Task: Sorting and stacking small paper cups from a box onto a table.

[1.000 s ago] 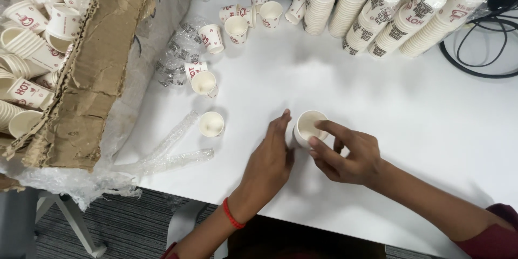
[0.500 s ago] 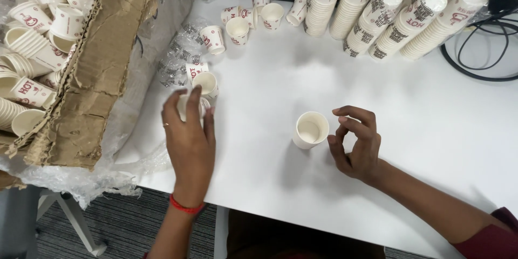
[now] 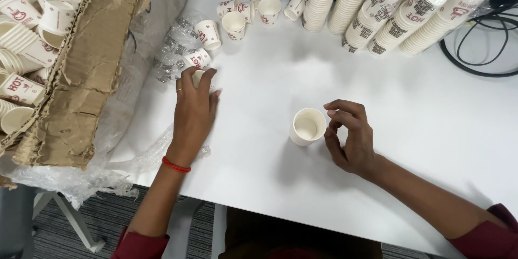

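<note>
White table (image 3: 421, 129), upright paper cup (image 3: 308, 127) mid-table, mouth up. Right hand (image 3: 349, 137) just beside cup, fingers curled loosely, holding nothing. Left hand (image 3: 195, 109) palm-down, fingers closed over small cup (image 3: 198, 75) near plastic wrap (image 3: 172, 54). Cup stacks (image 3: 388, 11) at far edge, cardboard box (image 3: 81, 59) on left

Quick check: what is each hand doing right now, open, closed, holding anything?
Left hand: closed around a small paper cup by the plastic wrap.
Right hand: fingers curled, holding nothing, beside the upright white cup.
</note>
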